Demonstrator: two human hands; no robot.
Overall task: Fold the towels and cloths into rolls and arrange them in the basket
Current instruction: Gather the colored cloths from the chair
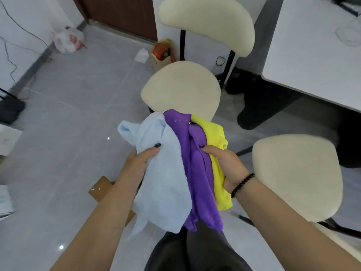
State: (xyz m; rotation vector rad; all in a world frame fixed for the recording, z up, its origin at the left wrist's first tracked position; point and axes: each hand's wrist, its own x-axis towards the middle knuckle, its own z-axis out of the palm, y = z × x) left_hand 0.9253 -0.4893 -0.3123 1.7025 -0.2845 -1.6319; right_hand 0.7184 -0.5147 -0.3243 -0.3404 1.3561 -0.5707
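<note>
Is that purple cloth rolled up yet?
No. The purple cloth hangs loose and crumpled, bunched between both hands, with no roll formed.

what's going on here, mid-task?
A person stands holding a bunch of three cloths in both hands, over the floor in front of a cream chair. The left hand grips the light blue towel; the right hand grips the purple cloth and the yellow cloth behind it. All three hang loose and crumpled, none rolled yet. No basket is in view. A white table is to the right.
</note>
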